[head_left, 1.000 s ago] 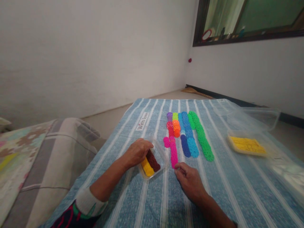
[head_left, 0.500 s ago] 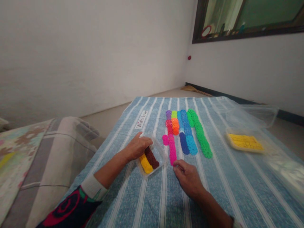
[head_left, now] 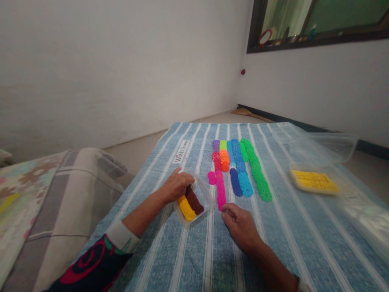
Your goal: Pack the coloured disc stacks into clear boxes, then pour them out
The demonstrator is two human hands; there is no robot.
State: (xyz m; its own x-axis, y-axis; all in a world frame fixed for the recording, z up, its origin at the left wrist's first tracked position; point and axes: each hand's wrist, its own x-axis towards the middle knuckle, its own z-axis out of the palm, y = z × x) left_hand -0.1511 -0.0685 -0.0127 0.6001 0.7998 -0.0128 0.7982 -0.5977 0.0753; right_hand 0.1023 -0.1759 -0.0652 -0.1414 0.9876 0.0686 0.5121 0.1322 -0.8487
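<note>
My left hand is at the far left rim of a clear plastic container, its fingers curled over the edge and partly hiding the contents. Inside the container lie a row of yellow pieces and a row of dark brown pieces. My right hand has thumb and forefinger pressed together at the near end of a row of overlapping pink, flower-like crocheted pieces. Its fingertips touch the last pink piece.
Blue rows, a green row and orange pieces lie beyond on the striped cloth. At right are a container of yellow pieces and an open clear box. A covered seat stands left.
Both hands keep nearly the same place and pose. The view has shifted very slightly; the pieces and containers stay where they were.
</note>
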